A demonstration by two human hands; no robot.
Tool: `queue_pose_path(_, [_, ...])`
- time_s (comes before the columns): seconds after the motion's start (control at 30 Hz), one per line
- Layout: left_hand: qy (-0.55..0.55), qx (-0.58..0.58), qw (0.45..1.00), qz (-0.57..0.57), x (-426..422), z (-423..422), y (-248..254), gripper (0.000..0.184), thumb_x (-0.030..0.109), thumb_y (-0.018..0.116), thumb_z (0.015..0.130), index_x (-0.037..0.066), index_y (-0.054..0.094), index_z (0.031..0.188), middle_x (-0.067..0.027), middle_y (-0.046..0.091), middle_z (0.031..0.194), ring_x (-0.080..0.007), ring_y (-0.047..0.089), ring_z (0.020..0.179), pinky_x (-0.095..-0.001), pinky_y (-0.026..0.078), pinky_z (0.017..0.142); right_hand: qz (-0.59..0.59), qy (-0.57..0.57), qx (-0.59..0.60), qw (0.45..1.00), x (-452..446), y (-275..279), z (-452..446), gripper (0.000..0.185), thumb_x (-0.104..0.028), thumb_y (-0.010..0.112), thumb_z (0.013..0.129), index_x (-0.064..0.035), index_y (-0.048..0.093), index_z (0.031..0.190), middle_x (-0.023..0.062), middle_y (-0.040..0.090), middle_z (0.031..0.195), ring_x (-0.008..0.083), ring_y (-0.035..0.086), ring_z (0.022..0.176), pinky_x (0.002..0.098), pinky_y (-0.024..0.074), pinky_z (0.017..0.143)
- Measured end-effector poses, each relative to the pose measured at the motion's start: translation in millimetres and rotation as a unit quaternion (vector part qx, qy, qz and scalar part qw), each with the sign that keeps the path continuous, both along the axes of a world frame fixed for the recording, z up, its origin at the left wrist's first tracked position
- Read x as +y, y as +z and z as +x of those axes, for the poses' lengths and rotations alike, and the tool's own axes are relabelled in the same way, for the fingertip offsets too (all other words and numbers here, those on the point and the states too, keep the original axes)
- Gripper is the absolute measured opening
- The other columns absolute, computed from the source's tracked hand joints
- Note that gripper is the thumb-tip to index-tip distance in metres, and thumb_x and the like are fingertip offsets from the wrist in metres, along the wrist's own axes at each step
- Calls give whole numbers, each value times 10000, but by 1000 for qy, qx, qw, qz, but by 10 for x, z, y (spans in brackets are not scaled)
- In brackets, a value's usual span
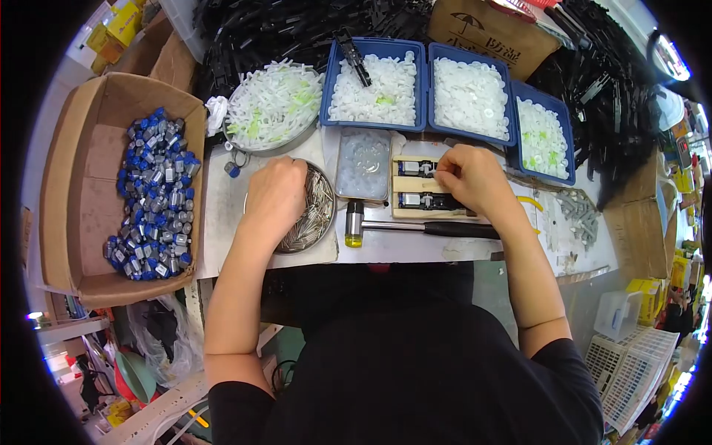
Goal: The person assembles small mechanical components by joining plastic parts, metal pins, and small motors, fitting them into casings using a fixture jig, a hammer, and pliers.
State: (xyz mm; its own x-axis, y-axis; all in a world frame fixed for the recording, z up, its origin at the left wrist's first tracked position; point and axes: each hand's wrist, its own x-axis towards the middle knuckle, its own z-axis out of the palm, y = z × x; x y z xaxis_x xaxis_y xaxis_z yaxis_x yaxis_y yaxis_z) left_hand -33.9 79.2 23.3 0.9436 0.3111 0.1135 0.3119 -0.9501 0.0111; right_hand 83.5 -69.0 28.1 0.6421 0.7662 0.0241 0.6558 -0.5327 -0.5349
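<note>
Blond wood forms the slotted holder [412, 183], where two boxy, black-and-silver pieces [424, 201] sit. At the holder's right, the right hand [467, 178] bends its fingers close together by the upper piece; I cannot tell what they grip. Left of the holder, the left hand [276, 194] curls over slim, shiny pins [317, 211] in a round metal bowl [333, 217], fingertips hidden. Pin picking seems underway, calling for a fine pinch.
</note>
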Motion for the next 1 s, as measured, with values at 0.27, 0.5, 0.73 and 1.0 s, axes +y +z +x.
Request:
queue_pose_path(0.27, [9,-72,989,-128,55,-131,-75,97,29,458,470,-4,368,485,-108,399,521,-234,392,481,-275,310,421,14,59,-66,996,14,-46,40,75,-66,459,491,-18,444,547,88,421,541,205,414,482,249,320,426])
queue_pose_path(0.5, [67,-187,940,-276,75,-193,-126,29,13,427,496,-6,416,514,-101,396,498,-206,395,446,-245,307,408,29,69,-33,997,71,57,220,59,-67,443,492,-21,462,523,96,439,511,205,424,480,243,339,451])
queue_pose_path(0.73, [29,-221,968,-117,48,-202,-196,39,42,422,517,8,439,512,-87,397,512,-220,392,483,-269,310,421,-94,-13,-182,979,124,177,583,95,-108,441,485,-65,458,567,85,452,570,202,430,584,272,342,490])
queue_pose_path(1.0, [18,-292,932,-215,-123,53,-95,36,3,397,511,0,423,536,-110,422,516,-223,411,459,-247,324,409,56,-53,-180,981,45,126,606,59,-56,407,500,-31,437,544,106,436,567,223,423,542,276,343,484])
